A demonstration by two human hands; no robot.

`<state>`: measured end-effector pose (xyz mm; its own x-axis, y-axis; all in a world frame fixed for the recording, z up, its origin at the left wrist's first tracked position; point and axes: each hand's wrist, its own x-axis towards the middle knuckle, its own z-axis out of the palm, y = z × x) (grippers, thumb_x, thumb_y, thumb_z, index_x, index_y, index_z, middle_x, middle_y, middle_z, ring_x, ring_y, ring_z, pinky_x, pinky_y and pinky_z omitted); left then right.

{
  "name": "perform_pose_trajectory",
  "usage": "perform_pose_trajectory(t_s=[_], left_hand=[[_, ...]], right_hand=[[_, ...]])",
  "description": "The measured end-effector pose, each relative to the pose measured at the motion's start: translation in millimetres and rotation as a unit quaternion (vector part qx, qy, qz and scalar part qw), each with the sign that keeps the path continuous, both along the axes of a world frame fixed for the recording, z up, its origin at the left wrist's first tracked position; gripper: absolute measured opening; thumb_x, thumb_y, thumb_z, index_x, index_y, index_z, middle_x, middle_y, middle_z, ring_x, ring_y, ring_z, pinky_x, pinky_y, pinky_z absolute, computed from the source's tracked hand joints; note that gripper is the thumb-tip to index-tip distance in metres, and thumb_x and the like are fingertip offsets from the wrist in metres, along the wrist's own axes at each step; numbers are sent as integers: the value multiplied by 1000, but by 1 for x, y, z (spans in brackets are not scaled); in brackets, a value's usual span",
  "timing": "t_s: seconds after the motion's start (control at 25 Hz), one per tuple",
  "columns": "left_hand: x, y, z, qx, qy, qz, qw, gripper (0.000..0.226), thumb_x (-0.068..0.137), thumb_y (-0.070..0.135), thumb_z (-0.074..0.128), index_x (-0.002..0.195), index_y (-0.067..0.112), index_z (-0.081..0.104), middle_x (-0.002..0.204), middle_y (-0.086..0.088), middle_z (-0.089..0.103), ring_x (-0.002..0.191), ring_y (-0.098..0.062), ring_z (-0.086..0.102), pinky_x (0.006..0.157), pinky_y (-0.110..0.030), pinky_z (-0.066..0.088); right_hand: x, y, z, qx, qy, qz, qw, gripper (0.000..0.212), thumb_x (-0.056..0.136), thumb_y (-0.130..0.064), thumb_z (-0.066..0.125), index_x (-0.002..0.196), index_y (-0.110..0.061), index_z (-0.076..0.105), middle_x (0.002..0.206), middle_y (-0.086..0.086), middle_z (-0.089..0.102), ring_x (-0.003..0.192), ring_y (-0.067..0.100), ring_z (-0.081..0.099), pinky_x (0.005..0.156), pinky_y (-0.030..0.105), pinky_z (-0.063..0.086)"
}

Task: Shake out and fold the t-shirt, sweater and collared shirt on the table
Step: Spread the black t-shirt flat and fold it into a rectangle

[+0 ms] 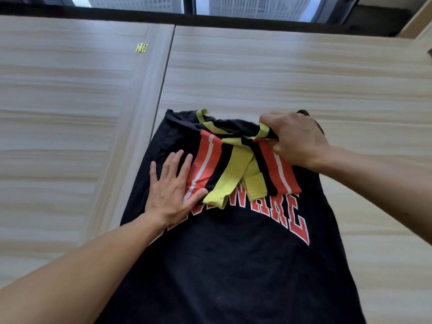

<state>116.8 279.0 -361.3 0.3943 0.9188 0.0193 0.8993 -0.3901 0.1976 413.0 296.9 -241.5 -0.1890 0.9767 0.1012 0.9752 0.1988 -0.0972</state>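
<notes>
Head view: our left hand (170, 190) flat, fingers spread, pins folded sleeve (205, 160) on t-shirt (233, 265) so crease holds — our right hand (297, 141) clamps other sleeve (280, 174), likely tugging it straight.

black t-shirt (233, 265) with orange-red white-edged lettering, orange-and-white striped sleeves, yellow trim, pale woodgrain table (257, 73)

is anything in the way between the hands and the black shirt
Nothing visible does. The left hand lies flat on the black t-shirt, and the right hand grips its bunched fabric at the far edge. A small yellow hinge on the table sits well clear, off to the left.
</notes>
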Motion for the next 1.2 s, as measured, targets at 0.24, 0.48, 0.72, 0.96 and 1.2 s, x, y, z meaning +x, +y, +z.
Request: perform_pose_trajectory(t_s=[0.24, 0.48, 0.72, 0.96, 1.2], left_hand=[[56, 90, 91, -46, 50, -195, 978, 148, 61, 59, 86, 157, 22, -21, 168, -12, 15, 155, -32, 13, 126, -51, 14], [70, 53, 129, -126, 218, -304, 919, 21, 88, 29, 64, 70, 20, 58, 66, 4, 58, 65, -22, 59, 62, -42, 55], [17, -25, 195, 53, 162, -427, 888, 24, 81, 43, 64, 73, 20, 68, 96, -2, 57, 108, -31, 51, 96, -45, 37], [-57, -168, 195, 87, 56, -499, 861, 20, 83, 8, 44, 75, 16, 61, 80, -9, 55, 70, -31, 62, 109, -57, 39], [-113, -315, 122, -78, 164, -457, 871, 41, 75, 22, 66, 112, 16, 51, 111, -8, 60, 80, -26, 64, 70, -40, 51]], right_hand=[[-6, -81, 23, 9, -14, 126, 992, 39, 89, -42, 33, 93, -13, 59, 83, 3, 60, 76, 27, 57, 70, 41, 42], [10, -123, 30, -34, -10, 50, 998, 21, 89, -34, 63, 90, -17, 51, 85, 2, 61, 76, 32, 61, 69, 38, 40], [-2, -186, 73, -88, 85, -51, 991, 25, 83, -37, 63, 82, -24, 42, 77, 2, 53, 69, 33, 50, 60, 37, 34], [-46, -326, 93, -79, 149, 0, 986, 18, 74, -31, 58, 85, -20, 50, 85, 3, 57, 75, 38, 59, 55, 39, 43], [-72, -466, -10, -249, -13, 86, 965, 48, 55, -10, 80, 87, -23, 46, 79, -1, 53, 64, 25, 58, 52, 36, 41]])
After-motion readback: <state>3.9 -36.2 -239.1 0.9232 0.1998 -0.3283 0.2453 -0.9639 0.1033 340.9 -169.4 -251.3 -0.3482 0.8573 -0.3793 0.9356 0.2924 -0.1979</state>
